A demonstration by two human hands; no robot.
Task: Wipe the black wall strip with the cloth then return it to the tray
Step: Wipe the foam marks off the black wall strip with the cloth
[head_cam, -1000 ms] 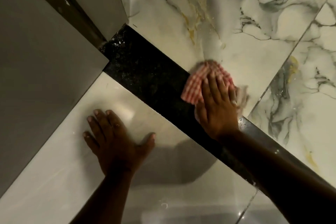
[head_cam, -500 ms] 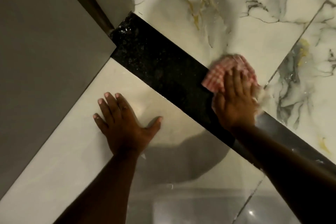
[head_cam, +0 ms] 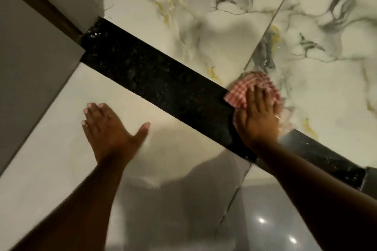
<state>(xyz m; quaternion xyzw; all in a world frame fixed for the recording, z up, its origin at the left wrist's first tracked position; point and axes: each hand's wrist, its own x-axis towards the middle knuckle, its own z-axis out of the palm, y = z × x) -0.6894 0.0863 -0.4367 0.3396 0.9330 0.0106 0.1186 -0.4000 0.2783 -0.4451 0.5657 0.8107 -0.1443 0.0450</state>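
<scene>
A black speckled wall strip (head_cam: pixel 155 79) runs diagonally from the upper left to the lower right across the tiled wall. My right hand (head_cam: pixel 258 116) lies flat on a red-and-white checked cloth (head_cam: pixel 244 89) and presses it against the strip's upper edge, right of centre. The cloth pokes out above and left of my fingers. My left hand (head_cam: pixel 108 128) rests flat with fingers spread on the pale tile (head_cam: pixel 61 149) below the strip. No tray is in view.
White marble-patterned tiles (head_cam: pixel 204 26) with grey and yellow veins cover the wall above the strip. A grey panel (head_cam: pixel 30 57) with a dark metal edge stands at the left. A glossy grey tile (head_cam: pixel 265 220) reflects lights at the bottom right.
My right hand has slid the cloth along the strip toward the lower right. The view shifted, and my left hand stayed pressed on the pale tile.
</scene>
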